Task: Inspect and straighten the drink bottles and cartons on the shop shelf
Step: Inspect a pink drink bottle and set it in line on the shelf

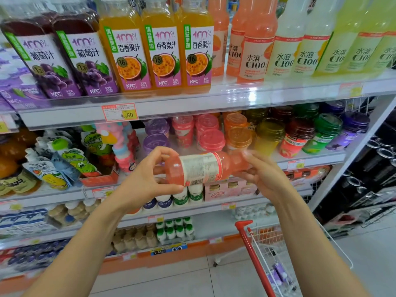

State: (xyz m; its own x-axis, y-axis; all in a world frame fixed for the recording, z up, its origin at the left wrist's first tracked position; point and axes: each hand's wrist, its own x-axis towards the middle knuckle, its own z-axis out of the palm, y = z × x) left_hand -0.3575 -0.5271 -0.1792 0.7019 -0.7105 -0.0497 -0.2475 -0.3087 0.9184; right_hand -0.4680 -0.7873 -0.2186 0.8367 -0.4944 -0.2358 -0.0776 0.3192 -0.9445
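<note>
Risk: the pink bottle [205, 168] lies on its side in mid-air, resting on no shelf, level with the front edge of the cup shelf [310, 158]. A loose grip at either end would drop it toward the trolley [255, 254] or the floor.

Left hand [145, 179]: thumb and fingers curled round the base.

Right hand [265, 174]: fingers curled round the neck end, blurred.

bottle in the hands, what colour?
Pink-orange drink, white label with red band, on the bottle; head view.
</note>
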